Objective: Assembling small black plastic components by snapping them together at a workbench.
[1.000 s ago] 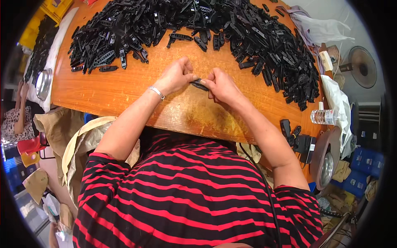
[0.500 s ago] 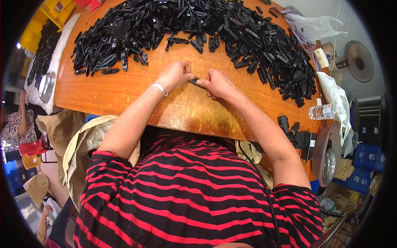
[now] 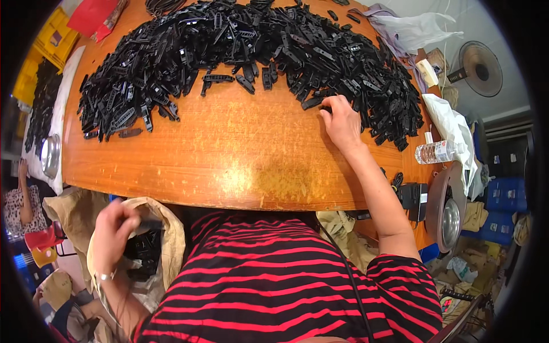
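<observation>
A big heap of black plastic parts [image 3: 240,51] covers the far half of the orange wooden table [image 3: 229,154]. My right hand [image 3: 342,123] reaches out to the heap's near right edge, fingers spread, fingertips touching a few parts. My left hand [image 3: 113,228] is down past the table's near edge at the lower left, blurred, over an open beige sack [image 3: 166,228]. Its fingers are curled around a black plastic part [image 3: 147,225]. More black parts lie inside the sack [image 3: 143,251].
A clear water bottle [image 3: 437,152] lies at the table's right end by white plastic bags [image 3: 452,120]. A round metal dish [image 3: 449,214] and a fan [image 3: 480,68] are on the right. Another person [image 3: 20,200] sits at the far left by a metal bowl [image 3: 50,154].
Both hands were together over one black part at the table's middle. Now my left hand has dropped to the sack with the part, and my right hand has reached to the heap.
</observation>
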